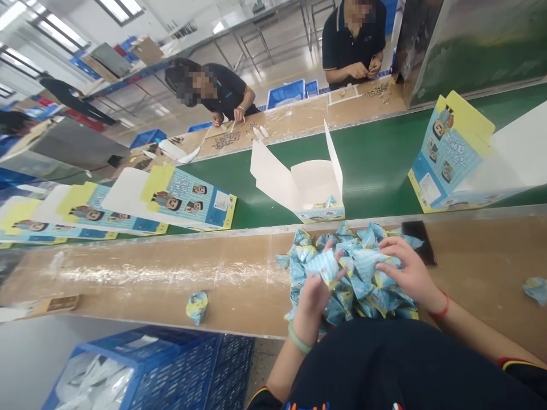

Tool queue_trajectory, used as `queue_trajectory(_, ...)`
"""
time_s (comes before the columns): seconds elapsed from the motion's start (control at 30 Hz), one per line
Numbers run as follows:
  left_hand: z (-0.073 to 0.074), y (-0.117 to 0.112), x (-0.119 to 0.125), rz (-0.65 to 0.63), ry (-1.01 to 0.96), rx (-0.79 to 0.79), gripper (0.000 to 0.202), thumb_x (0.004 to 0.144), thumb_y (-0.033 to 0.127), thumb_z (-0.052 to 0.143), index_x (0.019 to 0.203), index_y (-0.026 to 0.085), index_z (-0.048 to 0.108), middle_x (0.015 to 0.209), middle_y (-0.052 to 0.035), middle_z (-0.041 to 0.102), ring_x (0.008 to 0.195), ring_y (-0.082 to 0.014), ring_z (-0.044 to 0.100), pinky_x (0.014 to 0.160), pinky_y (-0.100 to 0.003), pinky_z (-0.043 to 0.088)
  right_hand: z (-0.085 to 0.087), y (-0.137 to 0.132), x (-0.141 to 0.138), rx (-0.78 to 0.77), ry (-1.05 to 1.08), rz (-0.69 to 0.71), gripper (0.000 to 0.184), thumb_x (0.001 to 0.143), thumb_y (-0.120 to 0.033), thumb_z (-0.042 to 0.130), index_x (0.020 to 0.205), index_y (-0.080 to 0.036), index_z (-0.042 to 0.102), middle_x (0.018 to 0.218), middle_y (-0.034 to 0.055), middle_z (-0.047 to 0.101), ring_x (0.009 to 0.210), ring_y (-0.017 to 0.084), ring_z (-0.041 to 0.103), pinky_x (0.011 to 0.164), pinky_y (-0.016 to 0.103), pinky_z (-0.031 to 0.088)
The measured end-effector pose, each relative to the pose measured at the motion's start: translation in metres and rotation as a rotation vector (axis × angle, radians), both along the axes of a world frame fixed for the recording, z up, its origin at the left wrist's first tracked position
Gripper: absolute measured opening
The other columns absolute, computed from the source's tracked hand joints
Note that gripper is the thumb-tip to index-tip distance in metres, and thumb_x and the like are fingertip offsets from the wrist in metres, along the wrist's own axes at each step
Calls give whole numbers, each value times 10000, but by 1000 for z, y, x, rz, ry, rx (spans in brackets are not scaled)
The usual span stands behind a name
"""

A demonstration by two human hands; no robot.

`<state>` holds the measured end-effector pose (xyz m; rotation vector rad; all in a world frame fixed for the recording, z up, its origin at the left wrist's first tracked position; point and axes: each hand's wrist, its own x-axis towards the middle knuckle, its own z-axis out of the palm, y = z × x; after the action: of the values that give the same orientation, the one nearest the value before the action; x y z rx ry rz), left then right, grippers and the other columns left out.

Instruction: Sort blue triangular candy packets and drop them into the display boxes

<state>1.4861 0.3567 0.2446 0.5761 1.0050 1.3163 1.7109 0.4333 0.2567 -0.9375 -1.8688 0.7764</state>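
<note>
Clearly, both our hands are busy above the pile (pixel 362 287) of packets on the surface (pixel 239 256). Our left hand (pixel 317 291), palm turned up, has its fingers and thumb about a packet (pixel 323 266), which blurs a little. Our right hand (pixel 404 267) grips a second packet (pixel 368 263) at its right end, thumb on the near side and fingers on the far side. That one's long axis runs roughly sideways, from the right hand toward the left, so its free end points at the packet in our left hand; the two lie side by side, and we cannot tell whether they touch.

The relation that matters most is to the open box (pixel 321 215) on the green belt (pixel 376 165): it stands just beyond the pile, almost straight ahead of our left hand, which is the nearer of the two. From our right hand it lies ahead and to the left. Its flaps stand up and spread, leaving the top open, and some packet shows low inside. A dark flat thing (pixel 421 242) lies beside the pile, just beyond our right hand.
</note>
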Motion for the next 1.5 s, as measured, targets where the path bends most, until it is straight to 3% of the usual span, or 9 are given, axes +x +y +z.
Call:
queue_trajectory(0.1,-7,13,4,-142,-241,-104,719,618,657,809,1172,212,696,1180,-139,713,1160,-395,630,949,-558,535,-1,7,-29,104,-135,65,187,896,-367,741,1048,-264,704,1139,93,667,1074,278,649,920,469,573)
queue_trajectory(0.23,-10,50,-27,-37,-210,-69,663,670,614,813,1196,221,721,1201,-128,717,1181,-379,638,990,-548,547,-2,27,-35,101,-245,115,555,912,-531,685,1376,-250,570,1440,156,549,1315,345,542,1044,537,519)
queue_trajectory(0.43,16,154,-125,356,512,361,540,709,439,882,1202,298,714,1634,-72,382,1364,-344,532,1121,-500,490,-37,61,21,-51,-392,-127,254,983,-416,578,1172,-283,683,1278,95,648,1197,303,622,1020,515,532)
queue_trajectory(0.6,4,210,-134,343,847,309,648,745,412,862,1344,367,621,1748,-20,66,1575,-368,209,1160,-482,454,-67,70,55,-186,-604,-80,527,932,-599,597,1357,-292,640,1518,140,508,1348,387,546,1047,566,538)
queue_trajectory(0.83,-24,172,-103,546,845,263,382,859,398,740,1218,288,672,1615,-87,399,1501,-299,388,1151,-446,463,-76,117,63,-347,-702,161,850,796,-707,722,1527,-335,500,1717,115,173,1525,441,295,1148,579,449)
queue_trajectory(1.03,-34,126,-81,662,759,131,238,807,348,747,994,210,696,1334,-98,627,1304,-260,583,1047,-416,528,-71,133,66,-327,-772,569,777,616,-611,911,1261,-220,721,1646,197,323,1516,465,285,1199,626,332)
queue_trajectory(1.23,-48,99,-26,551,659,-143,279,761,381,766,957,197,691,1177,-95,692,1179,-245,637,1019,-394,504,-66,98,73,-277,-993,425,597,616,-250,955,1159,-153,725,1579,222,397,1496,507,261,1155,630,382)
queue_trajectory(1.4,-44,81,20,543,534,-146,354,722,445,789,958,197,700,1202,-101,681,1157,-244,635,978,-370,500,-59,71,79,-325,-1103,338,650,658,-246,920,1256,-147,685,1539,256,405,1351,510,438,973,575,535)
queue_trajectory(1.5,-34,68,38,531,490,-141,361,721,443,792,973,201,700,1183,-96,686,1123,-233,639,932,-352,510,-63,67,83,-294,-1100,374,471,714,-151,838,1170,-154,725,1574,232,375,1344,486,449,964,557,539)
